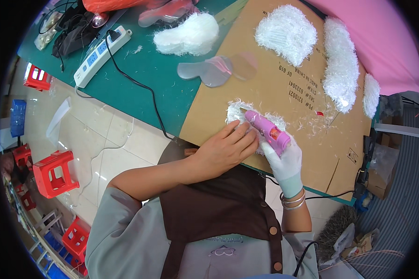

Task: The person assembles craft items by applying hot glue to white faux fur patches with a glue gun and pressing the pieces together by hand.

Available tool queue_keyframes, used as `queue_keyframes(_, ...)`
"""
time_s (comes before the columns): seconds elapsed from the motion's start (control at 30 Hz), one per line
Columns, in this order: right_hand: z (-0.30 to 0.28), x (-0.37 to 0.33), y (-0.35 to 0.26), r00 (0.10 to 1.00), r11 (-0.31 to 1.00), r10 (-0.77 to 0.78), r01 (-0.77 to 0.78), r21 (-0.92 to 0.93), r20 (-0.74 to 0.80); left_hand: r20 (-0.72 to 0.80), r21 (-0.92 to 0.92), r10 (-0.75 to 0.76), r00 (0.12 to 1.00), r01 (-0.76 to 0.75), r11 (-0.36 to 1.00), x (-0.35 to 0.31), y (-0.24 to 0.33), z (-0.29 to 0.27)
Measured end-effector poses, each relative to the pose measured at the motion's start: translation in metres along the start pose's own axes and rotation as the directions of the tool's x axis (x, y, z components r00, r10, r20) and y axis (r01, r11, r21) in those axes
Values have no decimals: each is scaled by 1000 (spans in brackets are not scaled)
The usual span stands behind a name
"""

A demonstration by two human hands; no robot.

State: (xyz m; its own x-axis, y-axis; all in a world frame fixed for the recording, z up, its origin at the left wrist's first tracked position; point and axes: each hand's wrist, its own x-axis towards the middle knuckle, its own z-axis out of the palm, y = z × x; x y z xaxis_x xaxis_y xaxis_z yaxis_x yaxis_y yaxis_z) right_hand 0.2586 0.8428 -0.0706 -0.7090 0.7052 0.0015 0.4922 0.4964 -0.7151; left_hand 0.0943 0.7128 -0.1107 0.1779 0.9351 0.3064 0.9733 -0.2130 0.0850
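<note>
A small white fluffy piece (pixel 237 111) lies near the front edge of the cardboard sheet (pixel 265 79). My bare left hand (pixel 226 146) bends its fingers over the near side of this piece and holds it against the cardboard; the thumb is hidden. In my right hand (pixel 284 162), which wears a white glove, is a pink hot glue gun (pixel 265 128). Its nozzle points to the upper left, down at the fluffy piece just beyond my left fingertips. Strands of white fibre stick out around the gun.
Larger white fluffy pieces (pixel 286 35) lie farther back, one long piece (pixel 341 65) at the right. Clear plastic shapes (pixel 212 72) sit left of centre. A power strip (pixel 102 56) with a black cord (pixel 146 88) crosses the green table (pixel 139 60). Red stools (pixel 56 174) stand on the floor.
</note>
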Motion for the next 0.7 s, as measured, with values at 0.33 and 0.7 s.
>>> queue_keyframes(0.33,-5,-14,9,999,1000,-20,20,-25,-39,10,-19,-3,1000,4,1000,-1,1,1)
queue_keyframes(0.7,-23,-33,21,991,990,131,-133,-43,-34,50,-46,-22,998,24,999,1,3,2)
